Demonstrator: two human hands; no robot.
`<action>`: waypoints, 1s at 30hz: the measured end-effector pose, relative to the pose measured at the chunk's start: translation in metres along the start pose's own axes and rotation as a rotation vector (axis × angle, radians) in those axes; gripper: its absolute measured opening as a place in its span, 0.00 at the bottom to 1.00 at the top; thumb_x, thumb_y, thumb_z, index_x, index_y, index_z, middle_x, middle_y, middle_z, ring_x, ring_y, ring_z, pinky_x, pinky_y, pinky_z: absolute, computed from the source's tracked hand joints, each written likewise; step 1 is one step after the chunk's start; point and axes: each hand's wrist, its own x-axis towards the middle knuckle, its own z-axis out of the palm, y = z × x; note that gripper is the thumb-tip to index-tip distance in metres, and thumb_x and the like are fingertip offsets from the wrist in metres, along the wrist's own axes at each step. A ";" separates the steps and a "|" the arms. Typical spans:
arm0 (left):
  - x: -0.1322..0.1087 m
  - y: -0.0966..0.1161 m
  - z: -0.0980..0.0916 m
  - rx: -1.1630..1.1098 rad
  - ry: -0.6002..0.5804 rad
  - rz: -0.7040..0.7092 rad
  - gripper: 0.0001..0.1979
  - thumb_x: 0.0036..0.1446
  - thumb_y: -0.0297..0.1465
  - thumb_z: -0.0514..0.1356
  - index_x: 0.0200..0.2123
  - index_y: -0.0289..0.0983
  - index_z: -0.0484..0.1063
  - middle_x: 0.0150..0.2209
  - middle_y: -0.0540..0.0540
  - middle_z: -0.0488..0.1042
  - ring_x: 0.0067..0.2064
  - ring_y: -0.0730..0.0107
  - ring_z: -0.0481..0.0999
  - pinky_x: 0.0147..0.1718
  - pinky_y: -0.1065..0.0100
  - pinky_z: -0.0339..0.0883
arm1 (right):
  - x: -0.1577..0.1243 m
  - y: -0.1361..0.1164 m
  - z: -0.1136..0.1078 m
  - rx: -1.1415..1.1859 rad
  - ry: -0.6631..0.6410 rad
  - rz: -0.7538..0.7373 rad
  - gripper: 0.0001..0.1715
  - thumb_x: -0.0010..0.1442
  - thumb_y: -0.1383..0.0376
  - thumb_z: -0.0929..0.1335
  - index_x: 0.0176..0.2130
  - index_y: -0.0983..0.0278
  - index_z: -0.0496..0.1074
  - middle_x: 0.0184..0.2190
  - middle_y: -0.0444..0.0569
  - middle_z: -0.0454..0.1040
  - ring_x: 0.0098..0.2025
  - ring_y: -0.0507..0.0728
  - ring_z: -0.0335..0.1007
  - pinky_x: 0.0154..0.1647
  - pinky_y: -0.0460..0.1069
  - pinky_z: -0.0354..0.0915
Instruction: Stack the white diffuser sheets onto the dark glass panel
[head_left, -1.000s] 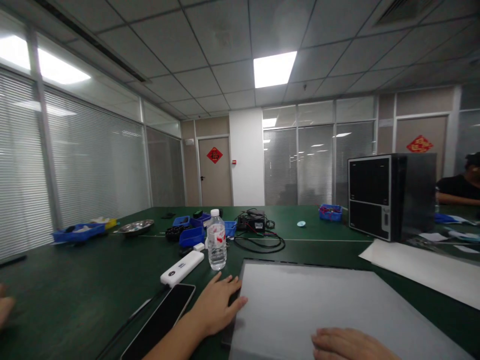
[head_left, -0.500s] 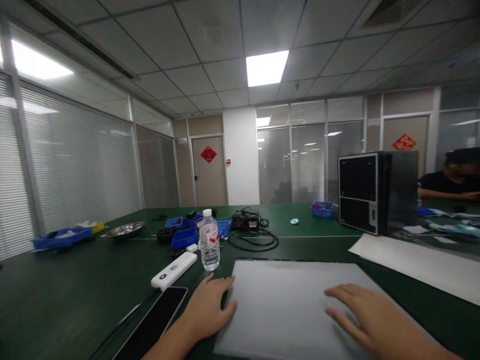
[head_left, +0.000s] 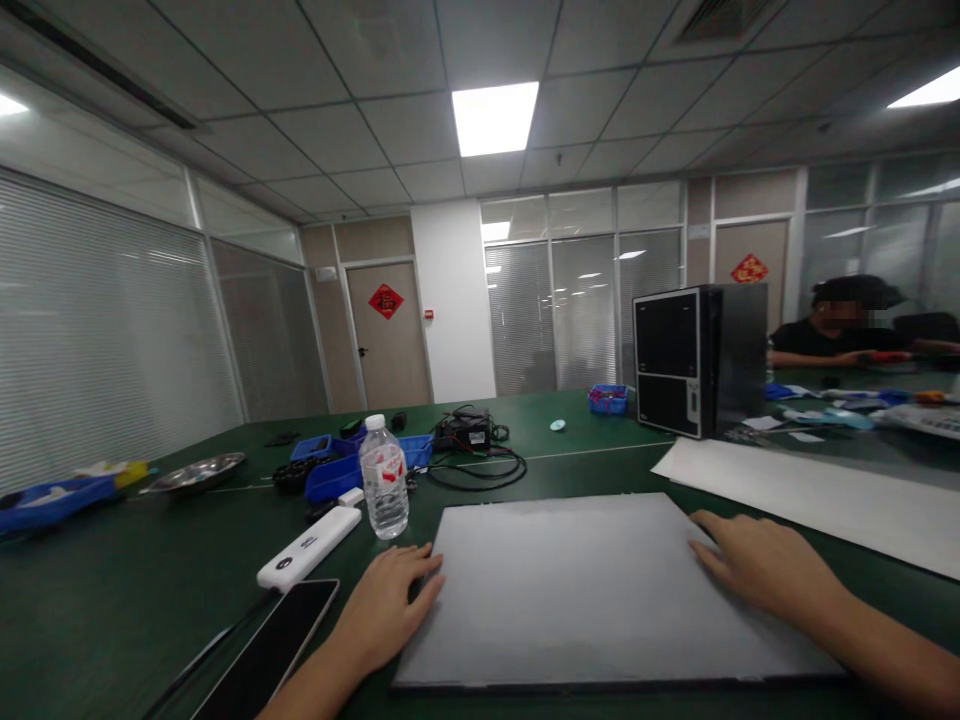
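A large flat grey panel (head_left: 577,590) lies on the green table (head_left: 112,600) right in front of me. My left hand (head_left: 386,603) rests at the panel's left edge, fingers curled against it. My right hand (head_left: 765,565) lies flat on the panel's far right edge, fingers stretched out and apart. Neither hand lifts anything. A black phone (head_left: 266,650) and a white power bank (head_left: 307,548) lie just left of my left hand, and a clear water bottle (head_left: 384,478) stands beyond them.
A black computer case (head_left: 694,358) stands at the back right, with white sheets (head_left: 810,495) before it. Blue bins (head_left: 337,472), a metal dish (head_left: 196,472) and black cables (head_left: 472,460) lie farther back. Another person (head_left: 840,330) sits at the far right.
My right hand slid from the panel's near edge up and out to its far right edge. The view swung to the right; my left hand stayed at the left edge.
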 end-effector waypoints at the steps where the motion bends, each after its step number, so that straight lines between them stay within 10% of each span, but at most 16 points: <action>1: 0.000 0.000 -0.001 -0.007 0.001 -0.002 0.23 0.67 0.46 0.52 0.56 0.44 0.77 0.61 0.44 0.75 0.63 0.52 0.72 0.66 0.49 0.57 | 0.003 0.003 -0.001 0.022 0.001 -0.019 0.32 0.66 0.47 0.58 0.56 0.61 0.74 0.39 0.56 0.81 0.40 0.67 0.78 0.40 0.60 0.69; 9: 0.000 -0.004 -0.010 -0.023 -0.019 -0.053 0.24 0.67 0.47 0.51 0.56 0.42 0.78 0.58 0.45 0.78 0.60 0.53 0.75 0.62 0.54 0.64 | 0.025 0.114 0.001 0.024 0.107 0.036 0.33 0.63 0.53 0.61 0.60 0.67 0.72 0.61 0.61 0.70 0.62 0.70 0.66 0.62 0.63 0.61; 15: 0.004 -0.012 0.004 0.027 -0.025 -0.014 0.27 0.67 0.49 0.50 0.61 0.43 0.73 0.65 0.43 0.70 0.66 0.52 0.68 0.66 0.49 0.59 | 0.005 0.178 0.011 0.017 0.049 0.168 0.32 0.67 0.53 0.57 0.53 0.71 0.77 0.50 0.67 0.77 0.50 0.70 0.76 0.46 0.60 0.69; 22: 0.002 -0.017 0.010 0.026 -0.065 0.002 0.29 0.67 0.51 0.48 0.64 0.45 0.69 0.69 0.46 0.63 0.69 0.51 0.63 0.68 0.48 0.55 | 0.013 0.139 -0.001 -0.049 0.061 0.143 0.24 0.65 0.63 0.57 0.47 0.68 0.77 0.43 0.69 0.79 0.42 0.71 0.77 0.38 0.60 0.65; 30: 0.000 -0.020 0.015 -0.032 -0.081 -0.033 0.32 0.68 0.49 0.49 0.69 0.39 0.61 0.70 0.42 0.60 0.72 0.53 0.57 0.70 0.46 0.48 | -0.001 0.021 -0.022 0.122 -0.040 -0.218 0.21 0.69 0.54 0.58 0.53 0.56 0.73 0.50 0.51 0.78 0.49 0.60 0.76 0.50 0.54 0.68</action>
